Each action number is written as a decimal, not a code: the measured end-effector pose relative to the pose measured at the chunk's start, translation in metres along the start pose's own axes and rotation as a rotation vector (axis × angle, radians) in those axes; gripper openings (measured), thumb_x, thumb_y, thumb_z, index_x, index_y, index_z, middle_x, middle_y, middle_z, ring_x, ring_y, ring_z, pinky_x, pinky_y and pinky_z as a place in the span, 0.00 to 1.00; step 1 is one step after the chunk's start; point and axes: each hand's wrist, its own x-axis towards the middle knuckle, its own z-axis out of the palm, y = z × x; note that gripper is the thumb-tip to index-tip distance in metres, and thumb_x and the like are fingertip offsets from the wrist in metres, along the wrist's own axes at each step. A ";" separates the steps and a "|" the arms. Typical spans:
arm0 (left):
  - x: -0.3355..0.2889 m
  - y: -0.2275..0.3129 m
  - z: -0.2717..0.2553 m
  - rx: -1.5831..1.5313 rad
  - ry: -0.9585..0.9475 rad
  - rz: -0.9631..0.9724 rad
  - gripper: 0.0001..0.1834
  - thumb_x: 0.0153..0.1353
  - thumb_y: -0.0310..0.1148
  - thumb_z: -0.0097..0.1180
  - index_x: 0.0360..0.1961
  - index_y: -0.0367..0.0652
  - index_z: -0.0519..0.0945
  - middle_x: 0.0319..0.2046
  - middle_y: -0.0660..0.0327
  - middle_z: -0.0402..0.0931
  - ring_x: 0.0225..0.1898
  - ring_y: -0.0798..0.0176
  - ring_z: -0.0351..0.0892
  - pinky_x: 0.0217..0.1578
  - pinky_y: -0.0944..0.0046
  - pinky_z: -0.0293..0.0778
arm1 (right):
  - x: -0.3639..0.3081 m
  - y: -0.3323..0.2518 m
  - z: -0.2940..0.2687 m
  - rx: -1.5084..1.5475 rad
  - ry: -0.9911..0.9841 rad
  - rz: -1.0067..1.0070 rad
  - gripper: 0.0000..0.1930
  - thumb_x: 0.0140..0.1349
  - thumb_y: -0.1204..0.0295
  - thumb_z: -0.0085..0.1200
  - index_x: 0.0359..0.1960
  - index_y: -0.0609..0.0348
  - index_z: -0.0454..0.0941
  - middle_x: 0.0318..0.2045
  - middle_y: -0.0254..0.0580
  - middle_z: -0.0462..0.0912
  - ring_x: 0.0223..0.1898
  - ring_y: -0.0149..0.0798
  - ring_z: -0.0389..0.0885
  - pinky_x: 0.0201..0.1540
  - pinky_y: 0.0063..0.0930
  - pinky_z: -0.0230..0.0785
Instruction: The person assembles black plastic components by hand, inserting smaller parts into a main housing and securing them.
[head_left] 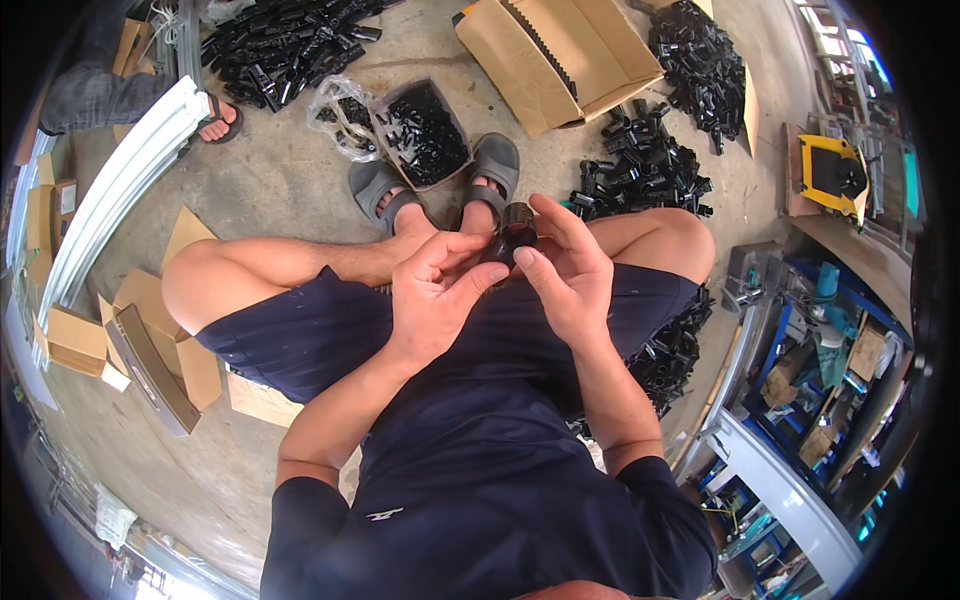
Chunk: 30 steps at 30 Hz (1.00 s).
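A shiny black tubular fitting (pixel 517 232) with a round open end is held between my two hands, above my lap. My left hand (pixel 432 297) grips its near left side, with the thumb reaching towards the fitting and the fingers partly hidden behind it. On the other side, my right hand (pixel 570 285) pinches the fitting between thumb and fingers. Just beyond my feet sits a shallow tray (pixel 400 160) of small black pieces, with a clear plastic bag (pixel 345 118) of similar pieces beside it.
Heaps of black fittings lie at far left (pixel 290 50), right (pixel 640 160) and far right (pixel 697 65). An open cardboard box (pixel 530 85) stands ahead. White curved profiles (pixel 125 180) and another person's foot (pixel 218 122) are at left. A cluttered blue rack (pixel 790 315) stands right.
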 end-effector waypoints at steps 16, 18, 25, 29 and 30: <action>-0.006 -0.003 0.000 0.101 -0.017 0.174 0.16 0.61 0.14 0.64 0.50 0.27 0.78 0.45 0.53 0.82 0.46 0.64 0.85 0.50 0.66 0.82 | -0.006 -0.019 -0.003 -0.155 -0.053 -0.176 0.26 0.61 0.85 0.63 0.62 0.69 0.72 0.53 0.45 0.80 0.47 0.33 0.86 0.47 0.23 0.81; -0.007 -0.003 0.000 0.108 -0.006 0.178 0.17 0.61 0.14 0.64 0.50 0.27 0.78 0.45 0.53 0.82 0.46 0.64 0.85 0.50 0.66 0.82 | -0.007 -0.020 -0.003 -0.150 -0.057 -0.167 0.27 0.61 0.85 0.63 0.62 0.68 0.72 0.52 0.44 0.80 0.46 0.33 0.86 0.48 0.24 0.81; -0.008 -0.009 -0.005 0.140 -0.030 0.190 0.19 0.59 0.13 0.66 0.51 0.26 0.78 0.47 0.52 0.81 0.47 0.63 0.84 0.50 0.67 0.82 | -0.010 -0.023 -0.006 -0.125 -0.060 -0.152 0.27 0.60 0.85 0.64 0.62 0.70 0.72 0.50 0.43 0.80 0.47 0.33 0.84 0.51 0.27 0.78; -0.007 -0.009 -0.007 0.124 -0.068 0.220 0.19 0.59 0.14 0.66 0.52 0.26 0.78 0.50 0.50 0.81 0.48 0.62 0.84 0.51 0.66 0.82 | -0.010 -0.023 -0.010 -0.157 -0.089 -0.174 0.27 0.60 0.84 0.66 0.61 0.70 0.72 0.49 0.44 0.80 0.47 0.34 0.83 0.51 0.27 0.77; -0.006 -0.008 -0.007 0.112 -0.083 0.226 0.20 0.58 0.14 0.67 0.52 0.26 0.78 0.51 0.49 0.81 0.49 0.62 0.84 0.52 0.66 0.81 | -0.009 -0.024 -0.010 -0.174 -0.097 -0.195 0.27 0.60 0.83 0.66 0.61 0.70 0.73 0.49 0.44 0.80 0.46 0.34 0.83 0.51 0.28 0.78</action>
